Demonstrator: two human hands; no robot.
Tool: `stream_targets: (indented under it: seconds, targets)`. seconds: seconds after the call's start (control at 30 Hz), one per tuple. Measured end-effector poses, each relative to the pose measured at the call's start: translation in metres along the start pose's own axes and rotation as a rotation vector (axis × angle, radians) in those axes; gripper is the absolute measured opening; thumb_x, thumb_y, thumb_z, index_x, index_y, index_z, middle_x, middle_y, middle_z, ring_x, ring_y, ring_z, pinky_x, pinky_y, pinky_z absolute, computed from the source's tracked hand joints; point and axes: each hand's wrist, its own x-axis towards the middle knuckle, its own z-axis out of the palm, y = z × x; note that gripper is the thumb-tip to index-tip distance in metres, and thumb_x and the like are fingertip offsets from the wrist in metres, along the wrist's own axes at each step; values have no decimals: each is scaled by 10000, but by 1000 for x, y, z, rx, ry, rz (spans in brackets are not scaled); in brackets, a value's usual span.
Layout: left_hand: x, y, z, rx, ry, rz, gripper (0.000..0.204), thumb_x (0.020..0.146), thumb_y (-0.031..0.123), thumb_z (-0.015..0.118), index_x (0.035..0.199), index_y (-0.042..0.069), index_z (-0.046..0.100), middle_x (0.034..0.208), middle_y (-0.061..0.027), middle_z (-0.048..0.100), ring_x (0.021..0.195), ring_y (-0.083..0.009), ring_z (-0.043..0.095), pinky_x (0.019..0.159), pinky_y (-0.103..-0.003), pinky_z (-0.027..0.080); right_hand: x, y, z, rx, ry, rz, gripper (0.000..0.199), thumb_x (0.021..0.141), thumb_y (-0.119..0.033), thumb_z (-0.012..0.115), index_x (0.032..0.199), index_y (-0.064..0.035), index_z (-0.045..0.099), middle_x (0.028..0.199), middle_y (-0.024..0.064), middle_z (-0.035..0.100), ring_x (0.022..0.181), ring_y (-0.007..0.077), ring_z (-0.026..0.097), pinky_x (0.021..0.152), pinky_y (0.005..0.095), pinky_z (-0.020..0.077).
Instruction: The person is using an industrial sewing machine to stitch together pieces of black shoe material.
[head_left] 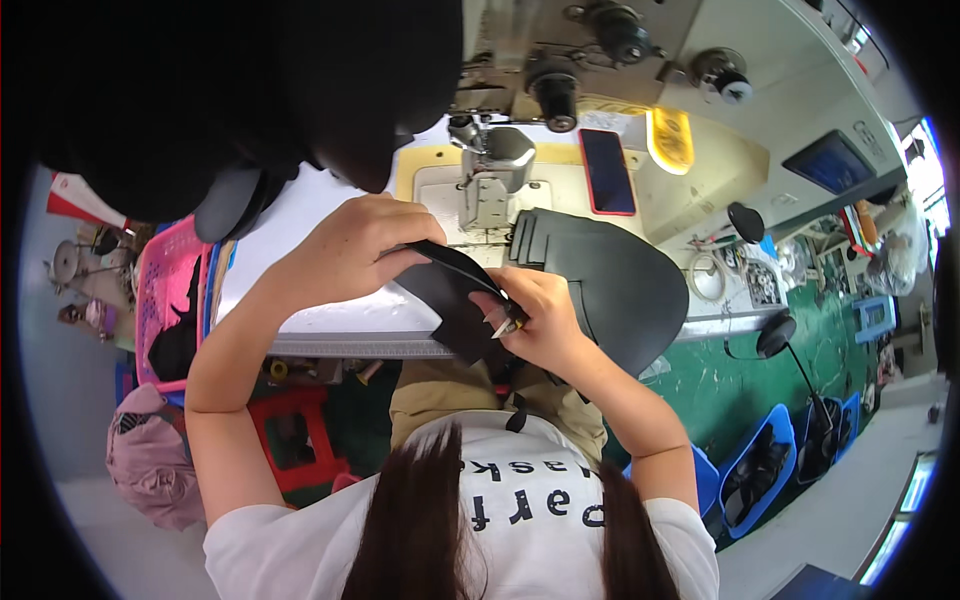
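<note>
Left hand [350,250] grips the top of a black leather piece [450,300]; right hand [530,320] pinches its lower edge and small snips [507,325] beside the sewing machine [495,170] on the bench [330,310].

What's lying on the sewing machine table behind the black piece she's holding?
Behind the black piece, the white table carries a sewing machine, a dark phone and a larger black panel. Her left hand and right hand hide what lies directly beneath.
</note>
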Motion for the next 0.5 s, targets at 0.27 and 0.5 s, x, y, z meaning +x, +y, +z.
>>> stream_targets:
  seconds: [0.27, 0.5]
  targets:
    - [45, 19, 35, -423, 146, -28, 275, 793, 55, 697, 1060, 72, 634, 965, -102, 645, 930, -286, 620, 798, -351, 481, -31, -21, -16, 42, 333, 247, 197, 770, -74, 737, 907, 5, 619, 682, 128, 621, 525, 248, 608, 510, 309, 476]
    - [18, -38, 73, -251, 613, -141, 196, 812, 40, 673, 1004, 34, 632, 991, -94, 631, 948, -240, 598, 852, -313, 453, -110, 29, -69, 294, 973, 747, 479, 852, -208, 727, 1196, 65, 537, 1129, 117, 583, 1001, 188, 555, 882, 305, 453]
